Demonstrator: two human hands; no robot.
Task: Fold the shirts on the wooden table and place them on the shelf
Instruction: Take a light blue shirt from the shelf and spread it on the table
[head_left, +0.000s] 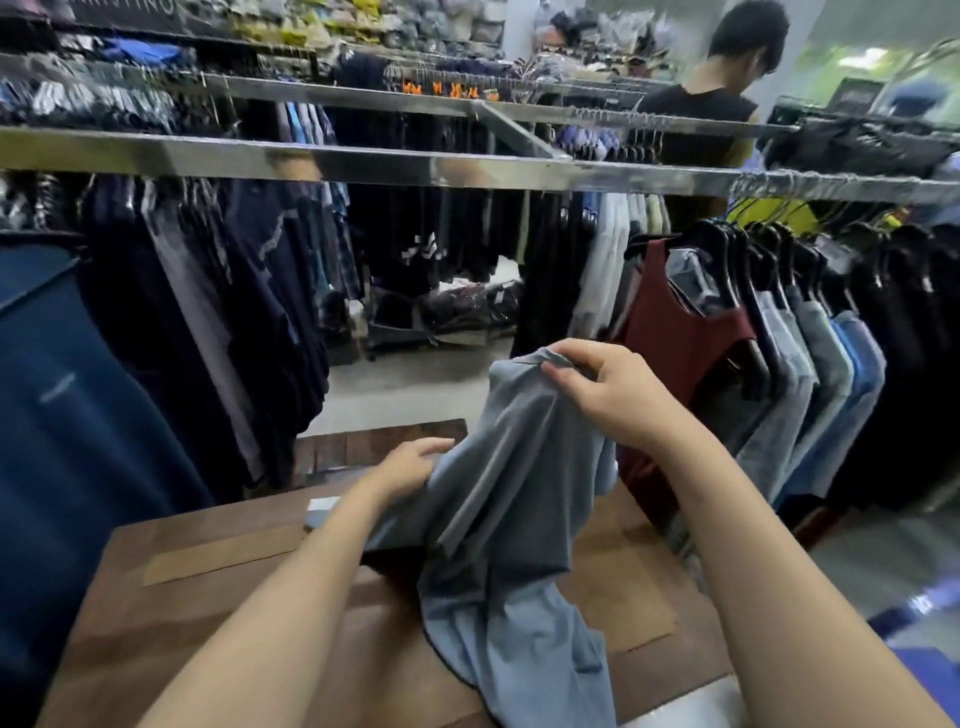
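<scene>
Grey-blue soft fabric shirt — lifted over the brown wooden table: right hand pinches its top edge, left hand grasps its side — lower part lies on the tabletop.

Place: clothing shop, sales floor.
Rails: metal, several rows, hung full w/ garments.
Hangers: black, packed tight; maroon tank top incl.
Stock: bagged items stacked low behind rows.
Table: wooden table set amid displays.

Grey-blue shirt, brown table.
</scene>
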